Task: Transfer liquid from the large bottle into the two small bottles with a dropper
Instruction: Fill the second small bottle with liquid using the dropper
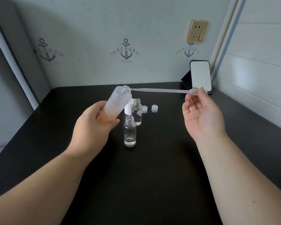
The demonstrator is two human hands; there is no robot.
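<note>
While left hand (pixel 94 122) grips big bottle (pixel 114 106) tilted toward right, right hand (pixel 199 114) pinches dropper (pixel 165 90) bulb, tip at its mouth for easy draw; 2 small bottles (pixel 129 132) stand uncapped below.

table (pixel 152 176) black | wall (pixel 96 21) pale blue, navy anchors | socket (pixel 197 31) gold

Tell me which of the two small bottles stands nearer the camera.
The nearer small bottle, uncapped, stands in front with a little clear liquid at its bottom. The other small bottle stands behind it, beside the white cap.
</note>
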